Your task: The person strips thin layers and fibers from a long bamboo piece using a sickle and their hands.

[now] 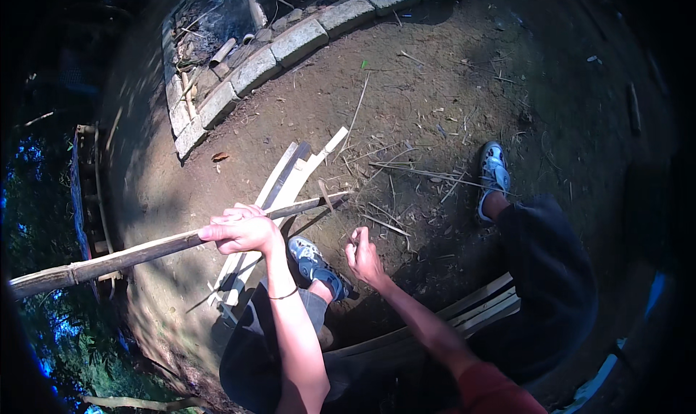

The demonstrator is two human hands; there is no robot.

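My left hand (245, 230) is closed around a long bamboo pole (138, 254). The pole runs from the far left edge, slanting slightly upward to the right, and its thinner end reaches past my left shoe. My right hand (365, 260) is curled just below and right of that end, apart from the pole. A thin, flat brownish piece (327, 195) crosses the pole near its tip; whether it is a blade or a sliver, and whether it reaches my right fingers, I cannot tell. Beneath the pole, several split bamboo strips (293, 178) lie in a bundle on the ground.
Concrete blocks (299, 42) edge a fire pit of ash and bamboo stubs at the upper left. My shoes (495, 169) stand apart on the dirt. Thin slivers (428, 173) litter the ground between them. More bamboo lengths (486, 305) lie beneath my legs.
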